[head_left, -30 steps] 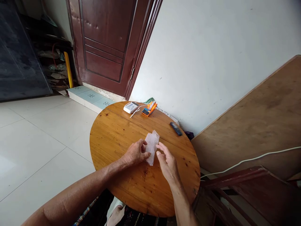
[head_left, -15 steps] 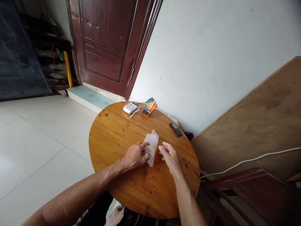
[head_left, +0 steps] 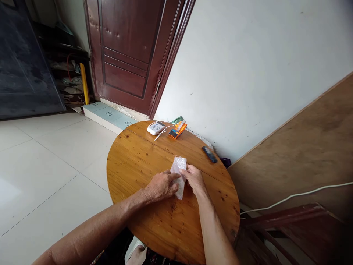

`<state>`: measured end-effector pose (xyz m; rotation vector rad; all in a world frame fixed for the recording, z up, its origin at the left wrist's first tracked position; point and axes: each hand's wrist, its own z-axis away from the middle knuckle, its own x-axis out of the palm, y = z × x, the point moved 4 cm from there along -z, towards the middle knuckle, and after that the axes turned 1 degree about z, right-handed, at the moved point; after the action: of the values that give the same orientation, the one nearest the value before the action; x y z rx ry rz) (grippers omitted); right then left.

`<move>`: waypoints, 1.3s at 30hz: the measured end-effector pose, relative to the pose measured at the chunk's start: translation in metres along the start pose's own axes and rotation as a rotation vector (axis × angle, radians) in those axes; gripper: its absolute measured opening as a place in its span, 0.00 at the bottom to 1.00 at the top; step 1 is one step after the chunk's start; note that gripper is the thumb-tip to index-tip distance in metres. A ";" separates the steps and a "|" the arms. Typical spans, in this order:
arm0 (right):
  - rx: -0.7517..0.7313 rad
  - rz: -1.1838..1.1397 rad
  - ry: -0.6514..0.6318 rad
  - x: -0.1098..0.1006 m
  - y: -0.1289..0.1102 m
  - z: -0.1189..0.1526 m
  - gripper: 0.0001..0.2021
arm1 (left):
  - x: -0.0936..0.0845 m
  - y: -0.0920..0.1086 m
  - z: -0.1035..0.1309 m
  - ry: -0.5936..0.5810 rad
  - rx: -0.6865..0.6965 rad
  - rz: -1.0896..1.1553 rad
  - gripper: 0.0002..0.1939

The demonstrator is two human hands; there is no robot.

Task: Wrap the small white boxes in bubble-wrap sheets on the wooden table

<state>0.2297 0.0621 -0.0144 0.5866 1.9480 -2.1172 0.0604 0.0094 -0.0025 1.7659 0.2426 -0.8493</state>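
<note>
A translucent, bubble-textured plastic piece [head_left: 180, 162] lies on the round wooden table [head_left: 132, 158]. My left hand [head_left: 163, 185] rests on its left side, with the index finger extended over the plastic and the thumb lower down. On the right edge, my right hand [head_left: 193, 177] pinches the plastic between thumb and fingers. The underside of the plastic and some of the right fingertips are hidden.
Toward the table's far edge are a white box-shaped device [head_left: 156, 128] with a white cable, an orange tape dispenser [head_left: 178, 130] and a dark, pixelated object [head_left: 209, 154]. A white wall [head_left: 234, 73] rises behind the table.
My right hand has moved left and closed on the plastic's right edge. The small tab at the plastic's top no longer shows. The view has shifted slightly.
</note>
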 end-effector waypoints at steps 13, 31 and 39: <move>-0.092 -0.006 0.046 0.008 -0.007 -0.004 0.19 | 0.000 -0.006 -0.003 0.031 -0.021 0.101 0.23; -0.107 -0.120 -0.090 0.009 -0.046 -0.022 0.12 | 0.000 -0.010 -0.006 -0.010 -0.050 0.231 0.19; -0.165 -0.060 -0.118 0.003 -0.062 -0.016 0.12 | 0.006 -0.018 -0.009 -0.014 -0.084 0.314 0.18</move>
<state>0.2036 0.0850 0.0395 0.3684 2.0721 -1.9509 0.0589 0.0231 -0.0185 1.6634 -0.0104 -0.6156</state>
